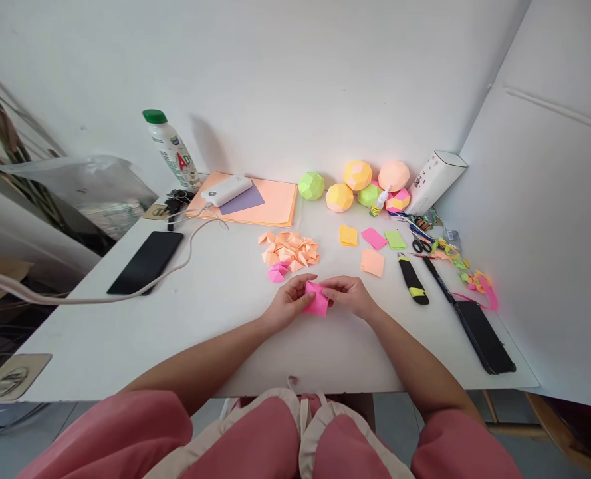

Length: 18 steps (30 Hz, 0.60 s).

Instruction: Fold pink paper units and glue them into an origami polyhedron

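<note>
Paper in a pink square (317,303) is pinched by both hands over the desk (215,332), inward from the middle of its near edge. Its left side is gripped by the left hand (293,301), thumb laid on the face and fingers set behind; its upper right edge is nipped between thumb and fingers of the right hand (350,296). Both grips are closed down to about the sheet's thickness. This piece is judged to be at an early stage: it looks almost flat, and whether any crease is pressed into it cannot be told.

More is done around it. Toward the desk's centre, peach folded pieces (290,249) are heaped, pointed and crisp-edged; pink folded pieces (278,271), only a few, are gathered at the heap's near side, so the pink set seems barely begun. Near the far edge, faceted balls are grouped, among them a green ball (312,186), a yellow-orange ball (340,197) and a peach ball (393,176), apparently finished.

Left unfolded, to the heap's right, are a yellow-orange stack (348,235), a pink stack (373,238), a green stack (395,240) and a peach stack (372,262), all flat and matte. Toward the right edge, a long black-and-yellow cutter (413,281) is laid slantwise, its casing seemingly plastic.
</note>
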### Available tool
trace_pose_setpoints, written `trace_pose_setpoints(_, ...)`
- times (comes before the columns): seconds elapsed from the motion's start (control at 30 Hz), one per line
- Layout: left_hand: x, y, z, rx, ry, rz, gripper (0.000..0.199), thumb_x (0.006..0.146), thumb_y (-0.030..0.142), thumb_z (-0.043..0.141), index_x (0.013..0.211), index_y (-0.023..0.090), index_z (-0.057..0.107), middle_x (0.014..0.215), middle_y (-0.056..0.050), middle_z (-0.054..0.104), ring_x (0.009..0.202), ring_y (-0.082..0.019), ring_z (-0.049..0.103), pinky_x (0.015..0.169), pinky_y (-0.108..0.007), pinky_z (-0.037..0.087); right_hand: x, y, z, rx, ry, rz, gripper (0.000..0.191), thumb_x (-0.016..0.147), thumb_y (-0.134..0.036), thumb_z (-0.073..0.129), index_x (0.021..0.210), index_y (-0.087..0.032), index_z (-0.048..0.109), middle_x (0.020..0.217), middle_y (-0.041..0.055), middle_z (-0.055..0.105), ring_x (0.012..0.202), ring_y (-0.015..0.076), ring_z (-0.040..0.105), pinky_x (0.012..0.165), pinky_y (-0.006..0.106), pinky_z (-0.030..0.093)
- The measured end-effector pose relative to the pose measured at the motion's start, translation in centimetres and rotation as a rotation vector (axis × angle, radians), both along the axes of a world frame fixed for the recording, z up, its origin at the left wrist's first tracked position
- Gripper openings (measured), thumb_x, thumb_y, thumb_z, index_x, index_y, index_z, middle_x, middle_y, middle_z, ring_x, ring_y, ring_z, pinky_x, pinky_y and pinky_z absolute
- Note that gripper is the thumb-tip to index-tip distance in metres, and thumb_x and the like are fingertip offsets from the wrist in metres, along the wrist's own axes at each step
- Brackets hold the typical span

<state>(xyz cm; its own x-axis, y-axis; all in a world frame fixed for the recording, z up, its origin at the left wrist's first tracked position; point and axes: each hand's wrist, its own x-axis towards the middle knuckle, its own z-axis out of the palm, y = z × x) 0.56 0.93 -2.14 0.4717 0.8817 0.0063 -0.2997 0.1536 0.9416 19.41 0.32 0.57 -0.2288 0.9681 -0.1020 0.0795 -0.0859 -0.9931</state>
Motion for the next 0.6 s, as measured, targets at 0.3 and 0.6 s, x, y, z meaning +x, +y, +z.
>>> trace_pose_setpoints(0.3,-0.18,0.12,-0.33,-0.037,0.042,0.025,0.036,0.078,0.038,0.065,0.108,0.019,0.060,0.084,-0.003,0.065,0.081,-0.015,0.062,0.073,-0.029,0.050,-0.19,-0.36,0.24,0.101,-0.103,0.019,0.020,0.072,-0.034,0.070,0.086,-0.019,0.074,0.079,0.0040,0.072,0.065,0.0132,0.063,0.061,0.027,0.055)
trace_pose_setpoints(0.6,-0.12,0.08,-0.05,-0.072,0.015,0.000,0.041,0.073,0.035,0.071,0.108,0.019,0.060,0.095,-0.006,0.069,0.088,-0.020,0.065,0.077,-0.035,0.052,-0.13,-0.34,0.03,0.164,-0.148,0.005,0.021,0.073,-0.035,0.069,0.087,-0.020,0.075,0.080,0.0040,0.073,0.063,0.0142,0.065,0.059,0.027,0.056)
